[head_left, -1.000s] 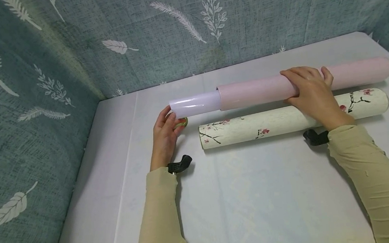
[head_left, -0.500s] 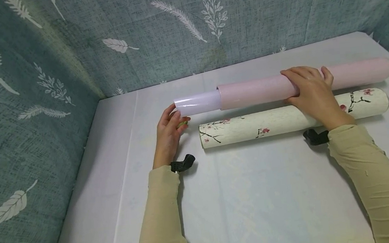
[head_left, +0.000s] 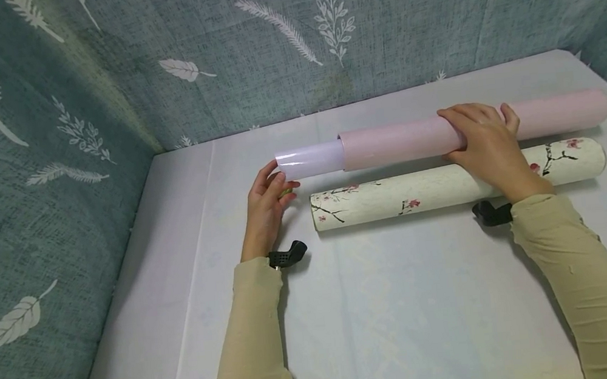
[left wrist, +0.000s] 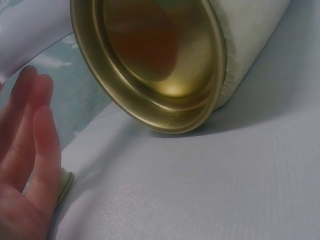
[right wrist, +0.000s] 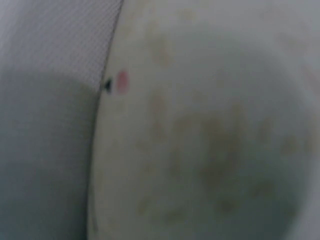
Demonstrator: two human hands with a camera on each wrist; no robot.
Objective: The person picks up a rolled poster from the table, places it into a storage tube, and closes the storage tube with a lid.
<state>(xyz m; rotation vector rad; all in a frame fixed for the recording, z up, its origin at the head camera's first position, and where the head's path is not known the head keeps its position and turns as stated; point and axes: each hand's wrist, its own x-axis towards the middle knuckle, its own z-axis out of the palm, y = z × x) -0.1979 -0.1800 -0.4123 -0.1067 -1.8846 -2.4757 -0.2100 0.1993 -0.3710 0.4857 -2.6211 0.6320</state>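
A pink tube (head_left: pixel 398 145) lies across the far part of the table. From its left end sticks a glossy pale lavender roll (head_left: pixel 312 160), partly inside the tube. My left hand (head_left: pixel 264 214) pinches the roll's outer end between thumb and forefinger; its other fingers (left wrist: pixel 46 150) stretch out below. My right hand (head_left: pixel 489 150) grips the pink tube from above near its middle. Just in front lies a cream tube (head_left: pixel 376 204) with blossom branches, under the right wrist. The left wrist view shows its recessed gold end (left wrist: pixel 150 50). The right wrist view is blurred, mostly cream surface.
A small round green-edged thing (left wrist: pixel 65 186) lies on the white table (head_left: pixel 402 302) behind my left fingers, mostly hidden. Leaf-patterned green fabric (head_left: pixel 246 54) hangs behind the table and along its left side.
My left hand has moved slightly right, and the lavender roll has slid farther into the pink tube. The right hand and both tubes have stayed in place.
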